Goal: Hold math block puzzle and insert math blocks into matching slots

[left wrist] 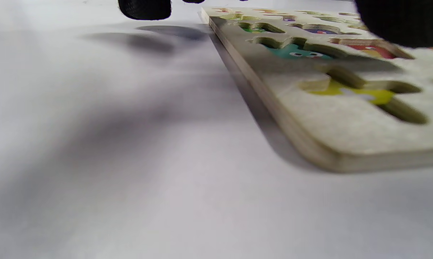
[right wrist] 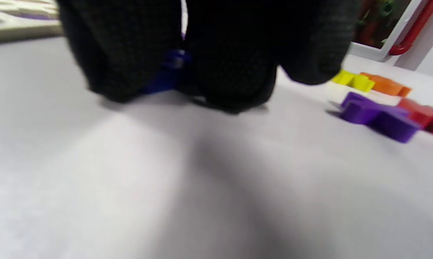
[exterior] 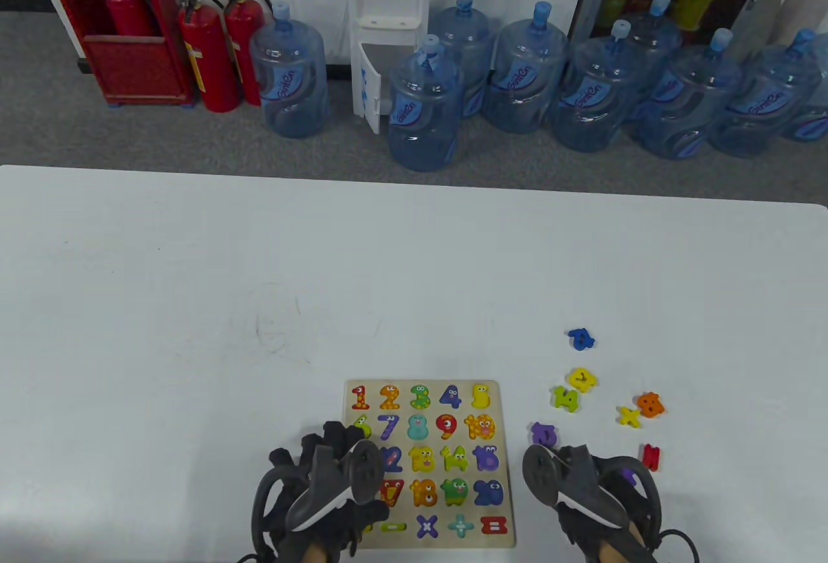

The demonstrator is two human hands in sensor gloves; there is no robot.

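**Right wrist view shows a blue piece being picked up while the board is steadied**

Right wrist view: the right hand has its black gloved fingers curled down to the white table, and a small dark blue block shows between them, so the hand looks to be pinching that piece where it lies; blur hides which number it is. At about 3 o'clock from the fingers, near but apart, lie a purple block, a red block, and behind them a yellow piece and an orange piece.

In the table view the left hand lies over the 9 o'clock to 7 o'clock side of the pale wooden number puzzle board, fingers reaching onto it. Whether they press flat or hook the edge I cannot tell, as the tracker covers them. The left wrist view shows the board flat on the table with empty recesses, painted inside.

Loose pieces are spread at 3 o'clock of the board: a blue block farthest out, a yellow block, a green block, a yellow cross and an orange block.

My reading: this is the pick-up stage of one insertion, with many blocks left. The next move calls for lifting the piece clear, finding the matching recess, turning the piece to that outline, and lowering it squarely while the left hand stops the board sliding.
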